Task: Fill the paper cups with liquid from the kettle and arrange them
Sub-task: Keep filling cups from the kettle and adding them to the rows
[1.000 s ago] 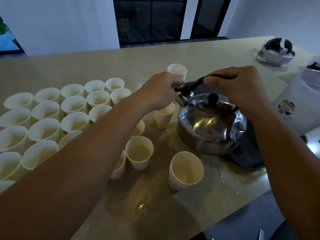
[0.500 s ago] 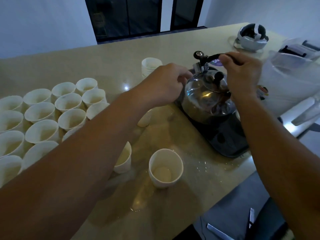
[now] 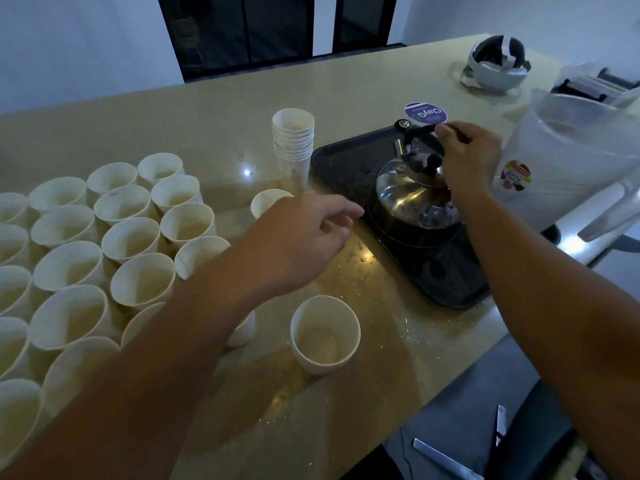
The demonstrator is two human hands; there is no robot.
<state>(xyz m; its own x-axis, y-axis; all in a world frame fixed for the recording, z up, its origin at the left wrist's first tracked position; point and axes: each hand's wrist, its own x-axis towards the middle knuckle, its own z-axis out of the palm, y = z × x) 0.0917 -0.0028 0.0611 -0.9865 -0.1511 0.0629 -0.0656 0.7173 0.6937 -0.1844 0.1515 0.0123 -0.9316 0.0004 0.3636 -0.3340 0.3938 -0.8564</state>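
Worktop (image 3: 363,88): cup field massed at left. Black tray (image 3: 332,161) at right; kettle (image 3: 412,199) rested on it, handle gripped by right hand (image 3: 467,157). Left hand (image 3: 308,233) loosely curled, nothing held. Single near cup (image 3: 325,334) judged next; move to group called for.
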